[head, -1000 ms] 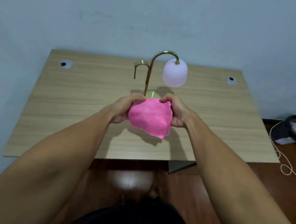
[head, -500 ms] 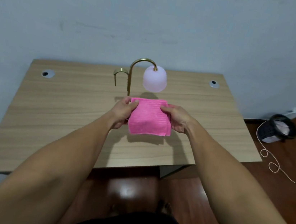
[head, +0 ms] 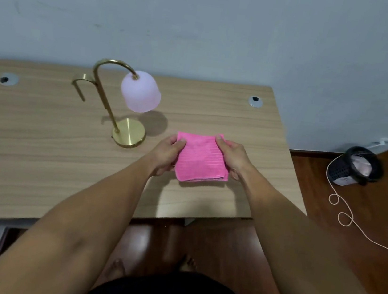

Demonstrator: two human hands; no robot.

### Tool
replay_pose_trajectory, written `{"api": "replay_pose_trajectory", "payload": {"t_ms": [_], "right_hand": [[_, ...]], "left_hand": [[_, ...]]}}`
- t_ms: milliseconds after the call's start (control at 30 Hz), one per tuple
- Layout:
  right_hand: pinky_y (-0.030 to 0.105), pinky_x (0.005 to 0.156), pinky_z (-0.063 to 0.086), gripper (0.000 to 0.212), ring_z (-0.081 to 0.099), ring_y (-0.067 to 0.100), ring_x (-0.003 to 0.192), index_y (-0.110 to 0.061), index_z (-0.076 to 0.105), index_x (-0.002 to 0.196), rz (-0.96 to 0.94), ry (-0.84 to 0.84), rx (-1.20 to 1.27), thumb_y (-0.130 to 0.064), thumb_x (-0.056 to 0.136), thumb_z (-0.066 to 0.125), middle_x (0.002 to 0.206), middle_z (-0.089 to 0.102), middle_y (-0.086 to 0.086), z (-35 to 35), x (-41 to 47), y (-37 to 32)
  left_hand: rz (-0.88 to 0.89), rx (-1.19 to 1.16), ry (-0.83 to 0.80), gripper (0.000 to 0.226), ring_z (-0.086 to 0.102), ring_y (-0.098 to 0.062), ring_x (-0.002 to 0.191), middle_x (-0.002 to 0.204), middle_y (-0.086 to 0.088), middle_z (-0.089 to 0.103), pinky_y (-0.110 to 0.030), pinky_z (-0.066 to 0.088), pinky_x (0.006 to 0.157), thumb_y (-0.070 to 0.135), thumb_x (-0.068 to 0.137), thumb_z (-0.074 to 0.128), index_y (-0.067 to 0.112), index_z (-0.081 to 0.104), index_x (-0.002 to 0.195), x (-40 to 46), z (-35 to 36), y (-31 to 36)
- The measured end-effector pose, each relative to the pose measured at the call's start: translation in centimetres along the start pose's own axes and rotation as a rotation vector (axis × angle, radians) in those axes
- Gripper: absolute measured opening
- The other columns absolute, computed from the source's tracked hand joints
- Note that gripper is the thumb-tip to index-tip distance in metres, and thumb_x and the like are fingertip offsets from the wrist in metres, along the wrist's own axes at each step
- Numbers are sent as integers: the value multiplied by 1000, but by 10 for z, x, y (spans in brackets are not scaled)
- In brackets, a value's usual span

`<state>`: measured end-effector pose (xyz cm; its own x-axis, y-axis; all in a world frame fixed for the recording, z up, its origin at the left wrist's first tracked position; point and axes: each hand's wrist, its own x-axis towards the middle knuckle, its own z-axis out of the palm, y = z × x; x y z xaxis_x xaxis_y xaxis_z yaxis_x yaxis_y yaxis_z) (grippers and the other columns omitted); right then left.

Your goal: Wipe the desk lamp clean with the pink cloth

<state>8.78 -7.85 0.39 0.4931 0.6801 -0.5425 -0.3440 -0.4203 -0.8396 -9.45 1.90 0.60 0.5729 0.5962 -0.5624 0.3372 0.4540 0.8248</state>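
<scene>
So in the last sec the pink cloth (head: 200,158) went from a loose bunched wad to a neat folded pad w/ the ribbed side up, and it now sits just right of the lamp instead of hiding the base like before. You've got it stretched flat between both hands: left hand (head: 167,154) pinching the left edge, thumb on top, and right hand (head: 232,158) clamped on the right edge the same way. Both closed on the cloth, neither one free.

The desk lamp (head: 122,103) is left and a bit far of your hands, standing upright on the wooden desk (head: 27,149). Its brass base (head: 129,136) is near your left hand but not touching. The frosted pinkish shade (head: 140,94) hangs off the curved brass neck (head: 104,85), well clear of the cloth.

What that means imo: folding looks done, wiping hasn't started yet, cloth isn't on the lamp at all. Next you'd prob drop one hand off the cloth to steady the lamp, bc that thin neck looks tippy, and bring the pad over to the shade or base.

Off the desk to the right there's a black basket (head: 355,167) and a loose cord (head: 351,219) on the floor, not relevant.
</scene>
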Motion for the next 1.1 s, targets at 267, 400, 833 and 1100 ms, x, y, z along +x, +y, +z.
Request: {"api": "replay_pose_trajectory", "payload": {"t_ms": [267,400,833,1100], "right_hand": [[53,94,60,18,70,38,107,3,61,103,-40,21,-371,-15,105,61,116,70,26,-70,33,27],[40,78,49,22,59,27,88,6,63,97,-94,69,-467,-15,103,64,92,62,19,-89,42,48],[39,78,51,17,62,27,87,-23,51,98,-148,197,-842,-37,97,59,96,67,0,-108,61,79],[38,77,47,20,64,33,93,-18,49,114,-228,271,-867,-31,101,54,103,67,7,-99,50,72]], "left_hand": [[-37,170,87,32,62,-12,53,85,-2,59,-20,42,39,37,113,31,19,52,129,29,66,-26],[-52,262,115,37,60,-16,72,98,-6,60,-23,49,42,35,113,29,12,52,130,41,84,-37],[-112,478,185,43,67,-44,112,126,-21,65,-55,57,97,41,106,48,12,41,136,67,100,-65],[-98,940,293,42,68,-33,94,104,-9,72,-41,55,86,59,96,47,21,51,113,51,77,-62]]}}
